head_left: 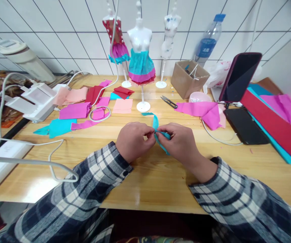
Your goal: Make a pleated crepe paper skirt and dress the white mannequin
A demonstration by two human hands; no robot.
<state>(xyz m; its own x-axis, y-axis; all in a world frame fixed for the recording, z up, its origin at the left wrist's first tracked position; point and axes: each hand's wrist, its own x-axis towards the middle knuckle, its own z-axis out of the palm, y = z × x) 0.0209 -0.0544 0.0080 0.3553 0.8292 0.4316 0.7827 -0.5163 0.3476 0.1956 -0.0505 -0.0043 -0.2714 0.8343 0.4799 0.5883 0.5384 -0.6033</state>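
A narrow turquoise crepe paper strip (155,120) is pinched between both hands above the middle of the table. My left hand (136,140) closes thumb and forefinger on it from the left. From the right, my right hand (179,138) grips it with its fingertips, close to the left ones. One end of the strip curls away toward the back, and another part hangs below the fingers. Behind the hands stands a small white mannequin (139,35) on a round base, wearing a turquoise, magenta and red paper skirt (142,65).
Two more mannequins, one dressed (112,30) and one bare (170,30), stand at the back. Thread snips (169,102), a cardboard box (189,81) and phones (246,126) lie rightward. Coloured paper pieces (74,110), cables and a power strip (43,108) occupy the left.
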